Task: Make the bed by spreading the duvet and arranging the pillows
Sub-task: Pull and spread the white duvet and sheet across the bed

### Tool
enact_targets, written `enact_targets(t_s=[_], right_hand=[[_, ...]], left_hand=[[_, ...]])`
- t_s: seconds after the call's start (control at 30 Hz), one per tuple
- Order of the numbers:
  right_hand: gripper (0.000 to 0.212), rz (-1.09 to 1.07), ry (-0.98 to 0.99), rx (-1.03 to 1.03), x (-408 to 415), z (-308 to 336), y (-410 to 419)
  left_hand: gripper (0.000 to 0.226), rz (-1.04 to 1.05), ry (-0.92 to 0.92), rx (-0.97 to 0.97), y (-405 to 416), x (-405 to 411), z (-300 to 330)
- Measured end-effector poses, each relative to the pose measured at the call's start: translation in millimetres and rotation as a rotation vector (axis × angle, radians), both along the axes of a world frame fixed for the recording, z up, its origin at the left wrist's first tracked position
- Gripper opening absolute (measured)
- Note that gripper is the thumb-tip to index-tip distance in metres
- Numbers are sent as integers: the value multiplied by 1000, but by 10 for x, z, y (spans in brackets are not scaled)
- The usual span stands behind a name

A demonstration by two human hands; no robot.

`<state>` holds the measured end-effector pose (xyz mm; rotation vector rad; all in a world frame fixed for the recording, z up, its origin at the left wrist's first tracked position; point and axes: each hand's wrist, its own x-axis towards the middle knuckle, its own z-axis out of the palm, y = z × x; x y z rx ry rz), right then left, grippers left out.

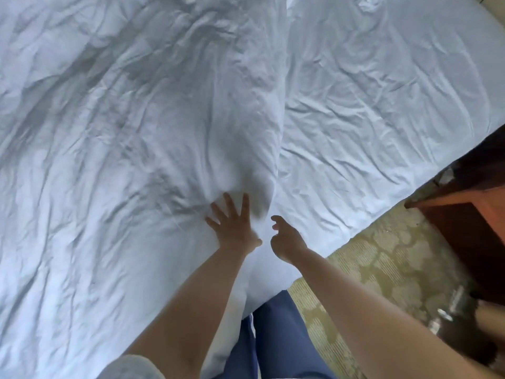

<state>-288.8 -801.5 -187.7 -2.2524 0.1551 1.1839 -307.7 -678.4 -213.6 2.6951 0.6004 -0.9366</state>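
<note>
A crumpled white duvet [131, 138] covers the left and middle of the bed, and its right edge runs down the middle of the view. To its right lies the bare white bed sheet [377, 113]. My left hand [233, 224] presses flat on the duvet near that edge, fingers spread and straight. My right hand [285, 239] hovers just beside it over the duvet's edge with loosely curled fingers that hold nothing. No pillow is in view.
A patterned yellowish carpet [382, 263] lies to the right of the bed. A reddish-brown wooden bedside table [470, 220] stands at the right edge, with dark blurred objects [459, 326] on the floor below it. My blue trousers [276, 340] touch the bed's near side.
</note>
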Motion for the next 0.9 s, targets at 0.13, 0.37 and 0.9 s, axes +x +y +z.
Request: enact_targets(t_s=[0.13, 0.37, 0.9], right_hand=[[66, 13, 43, 9, 195, -157, 49], [67, 110, 8, -10, 422, -259, 225], [71, 287, -99, -27, 792, 23, 996]], left_hand=[[118, -7, -11, 79, 63, 199, -145], [120, 90, 2, 53, 20, 503, -236], [69, 132, -167, -43, 1331, 595, 744]])
